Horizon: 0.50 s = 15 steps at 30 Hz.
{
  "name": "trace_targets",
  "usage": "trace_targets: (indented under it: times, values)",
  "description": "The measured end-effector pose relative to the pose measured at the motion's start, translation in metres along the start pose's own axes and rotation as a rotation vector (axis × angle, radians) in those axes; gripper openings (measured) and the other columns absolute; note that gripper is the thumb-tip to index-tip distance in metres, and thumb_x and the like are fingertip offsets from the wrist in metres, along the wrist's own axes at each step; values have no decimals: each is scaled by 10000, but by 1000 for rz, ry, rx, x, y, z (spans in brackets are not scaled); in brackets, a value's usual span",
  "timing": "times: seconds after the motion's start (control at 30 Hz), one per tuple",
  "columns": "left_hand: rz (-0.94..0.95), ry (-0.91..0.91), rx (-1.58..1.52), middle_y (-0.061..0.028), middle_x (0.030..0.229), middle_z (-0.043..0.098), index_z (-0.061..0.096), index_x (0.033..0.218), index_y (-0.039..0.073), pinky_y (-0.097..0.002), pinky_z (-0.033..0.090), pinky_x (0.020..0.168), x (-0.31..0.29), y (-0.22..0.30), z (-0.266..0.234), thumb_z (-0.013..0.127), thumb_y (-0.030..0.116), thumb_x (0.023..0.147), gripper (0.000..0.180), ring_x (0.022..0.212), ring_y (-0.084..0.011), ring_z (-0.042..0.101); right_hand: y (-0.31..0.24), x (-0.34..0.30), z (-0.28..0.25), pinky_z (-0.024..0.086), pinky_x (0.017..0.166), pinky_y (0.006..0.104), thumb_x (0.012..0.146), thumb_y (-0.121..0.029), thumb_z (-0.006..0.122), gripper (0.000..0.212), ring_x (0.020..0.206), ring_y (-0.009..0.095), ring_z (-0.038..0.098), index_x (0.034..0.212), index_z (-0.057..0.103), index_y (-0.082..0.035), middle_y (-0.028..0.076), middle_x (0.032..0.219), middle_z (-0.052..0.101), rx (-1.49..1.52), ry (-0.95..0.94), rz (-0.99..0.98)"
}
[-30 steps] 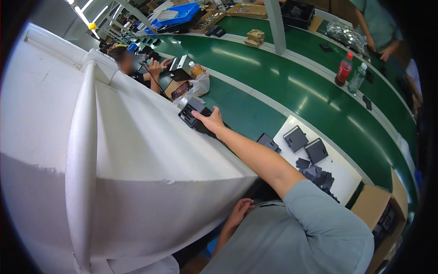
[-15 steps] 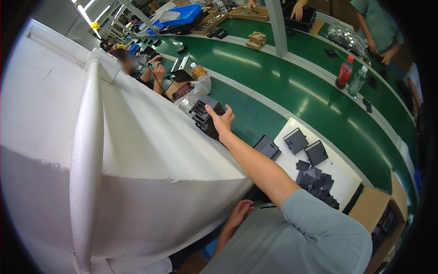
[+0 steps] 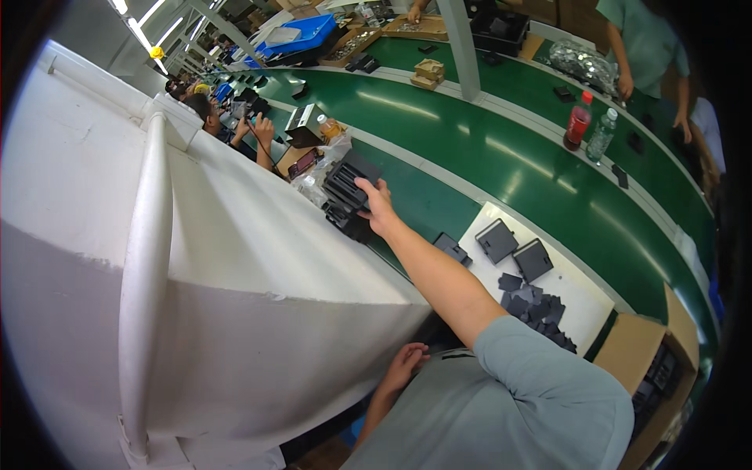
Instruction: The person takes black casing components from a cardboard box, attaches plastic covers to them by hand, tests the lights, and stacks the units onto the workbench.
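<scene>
Right hand point(image 3: 377, 205) grips a black ribbed tray point(image 3: 350, 178) atop a stack; left hand point(image 3: 406, 365) rests loosely curled, empty.

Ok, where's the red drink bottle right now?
In the head view, the red drink bottle stands upright at upper right on the green conveyor belt, right beside a clear bottle.

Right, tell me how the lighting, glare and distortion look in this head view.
Head view: bright, even overhead light; pale streaks of glare run along the green belt; fisheye bends the white rail and belt edges, with black corners at the rim; the right hand on the stack of black trays is fairly sharp; the left hand sits in shade by the body.
</scene>
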State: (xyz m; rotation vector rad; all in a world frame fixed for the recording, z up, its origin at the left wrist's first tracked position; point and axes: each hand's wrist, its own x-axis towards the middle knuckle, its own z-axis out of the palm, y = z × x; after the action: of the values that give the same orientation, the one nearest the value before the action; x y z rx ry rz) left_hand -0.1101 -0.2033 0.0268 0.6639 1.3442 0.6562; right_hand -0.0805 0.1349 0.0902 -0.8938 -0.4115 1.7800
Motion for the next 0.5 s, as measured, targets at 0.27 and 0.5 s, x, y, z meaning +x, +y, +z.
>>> trace_targets:
  times: [0.27, 0.5]
  values:
    - [6, -32, 15, -52, 1204, 539, 474, 1196, 76, -285, 413, 861, 6, -12, -3, 473, 289, 948, 326, 1058, -166, 547, 21, 12, -15, 437, 816, 448, 772, -225, 667, 538, 1065, 211, 489, 1218, 370, -186, 55, 1183, 483, 180, -139, 134]
    - [-30, -3, -7, -54, 1192, 546, 476, 1193, 72, -287, 417, 858, 6, -18, -9, 477, 281, 947, 322, 1050, -168, 551, 15, 16, -23, 436, 812, 449, 772, -193, 671, 515, 1007, 210, 522, 1200, 386, -178, 61, 1108, 524, 262, -127, 202]
